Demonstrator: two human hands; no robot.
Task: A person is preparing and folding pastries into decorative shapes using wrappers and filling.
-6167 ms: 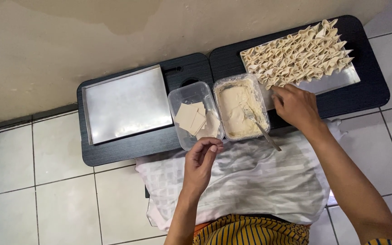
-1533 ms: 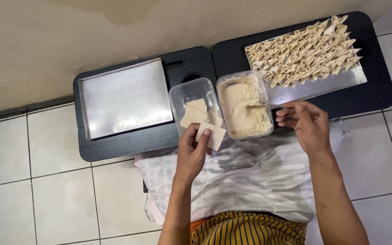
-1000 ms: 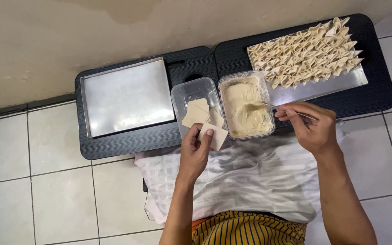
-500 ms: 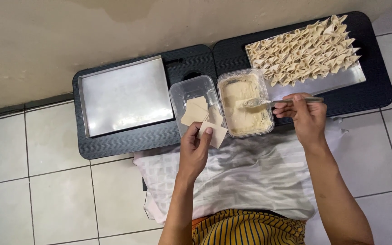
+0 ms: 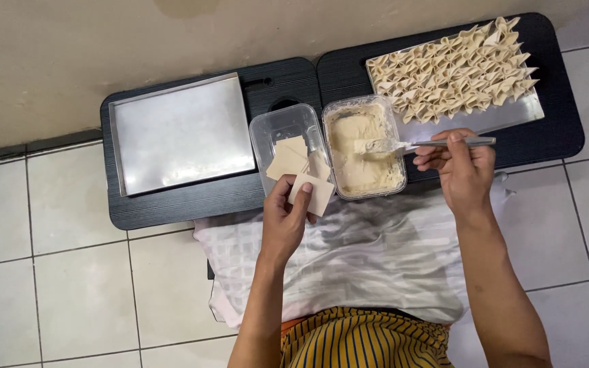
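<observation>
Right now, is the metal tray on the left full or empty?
Empty: the left metal tray shows only bare shiny surface, with nothing lying on it.

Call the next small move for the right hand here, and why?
Probably carry the loaded spoon over to the square wrapper. The right hand holds the spoon by its handle, its tip in the filling tub with paste on it. The left hand holds the bare wrapper up beside the tub, with nothing on it yet.
</observation>
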